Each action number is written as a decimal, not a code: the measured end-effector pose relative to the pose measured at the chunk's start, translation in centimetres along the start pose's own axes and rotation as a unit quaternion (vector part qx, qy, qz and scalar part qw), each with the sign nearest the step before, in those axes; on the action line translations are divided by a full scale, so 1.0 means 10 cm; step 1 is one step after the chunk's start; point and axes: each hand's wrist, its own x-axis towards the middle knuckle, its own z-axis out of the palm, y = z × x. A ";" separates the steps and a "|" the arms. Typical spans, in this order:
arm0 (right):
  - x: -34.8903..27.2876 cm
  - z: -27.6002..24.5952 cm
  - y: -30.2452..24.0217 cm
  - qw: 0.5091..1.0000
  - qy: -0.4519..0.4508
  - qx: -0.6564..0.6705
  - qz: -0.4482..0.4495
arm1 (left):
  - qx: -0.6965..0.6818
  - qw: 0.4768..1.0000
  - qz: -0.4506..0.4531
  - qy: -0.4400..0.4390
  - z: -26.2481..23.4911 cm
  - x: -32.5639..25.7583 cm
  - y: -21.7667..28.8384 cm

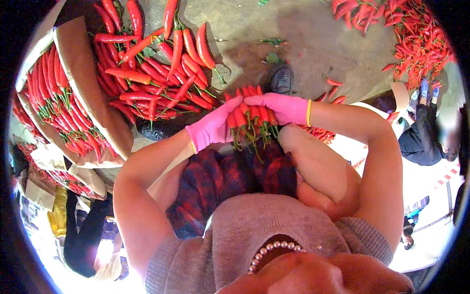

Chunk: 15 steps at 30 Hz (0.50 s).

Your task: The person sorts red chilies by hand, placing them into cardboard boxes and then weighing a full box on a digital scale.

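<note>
Between my two hands, just in front of my lap, is a bunch of red chili peppers [252, 117] with their green stems pointing toward me. My left hand [213, 126], in a pink glove with a yellow cuff, wraps the bunch's left side. In a matching pink glove, my right hand [284, 107] closes over its far right side. Fingers of both hands are curled round the peppers and partly hidden by them. A heap of loose red chili peppers [156, 93] lies on the floor just beyond my left hand.
At left stands a paper-lined box [93, 83] packed with rows of chili peppers, with more boxes behind it. My black shoes [280, 78] rest on the concrete floor [323, 44]. Another large chili pile [423, 46] spreads at far right, near a person in dark clothes [423, 132].
</note>
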 end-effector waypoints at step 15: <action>-0.54 1.17 -0.53 0.895 -0.045 -0.352 -0.270 | 0.262 0.923 0.260 -0.109 0.55 -0.83 0.28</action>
